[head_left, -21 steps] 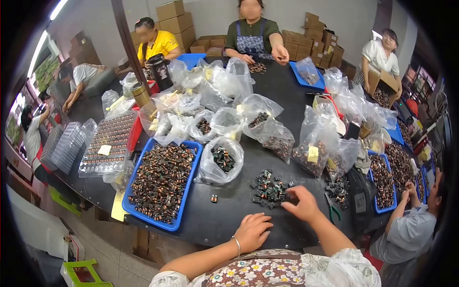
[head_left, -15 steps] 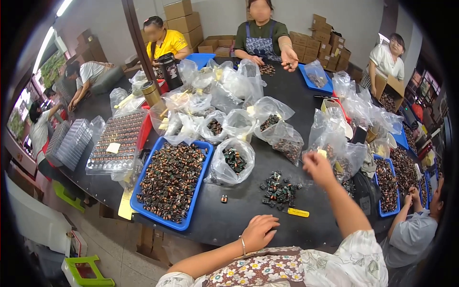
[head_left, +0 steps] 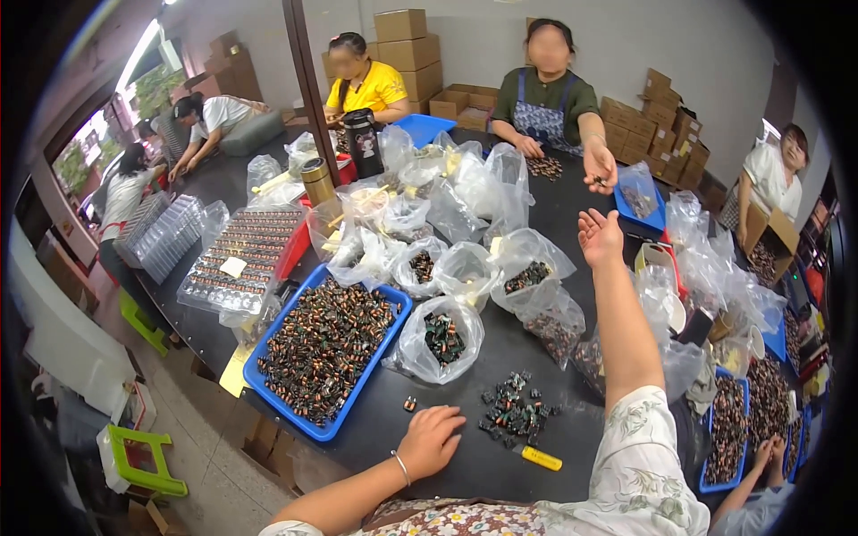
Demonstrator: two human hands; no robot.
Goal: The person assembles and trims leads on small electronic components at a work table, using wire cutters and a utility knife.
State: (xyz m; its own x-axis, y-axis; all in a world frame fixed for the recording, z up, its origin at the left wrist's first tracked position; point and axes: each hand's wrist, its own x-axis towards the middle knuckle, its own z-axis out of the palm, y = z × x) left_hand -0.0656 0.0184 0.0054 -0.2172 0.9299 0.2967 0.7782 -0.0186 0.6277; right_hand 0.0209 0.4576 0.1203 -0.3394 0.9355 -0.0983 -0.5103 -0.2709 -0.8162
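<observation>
- One blue rectangular plastic tray point(head_left: 323, 432) heaped with small black-and-copper parts point(head_left: 326, 353)
- Lone black-and-copper part point(head_left: 409, 404) on black tabletop point(head_left: 500, 478), right of tray
- Left hand point(head_left: 429, 439) palm down on tabletop, fingers loosely curved, just beside lone part
- Clear plastic bag point(head_left: 413, 344), green-and-black parts inside
- Loose green-and-black pile point(head_left: 514, 411) on tabletop
- Yellow stick-like piece point(head_left: 542, 458) just below pile
- Co-worker's hand point(head_left: 599, 163), small dark parts at its fingers
- Right hand point(head_left: 601, 239) palm up, fingers spread, near co-worker's hand, well apart from left

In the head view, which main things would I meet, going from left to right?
Near green stool, filled blue tray, left hand, pile of dark parts, right hand, open cardboard box.
</observation>
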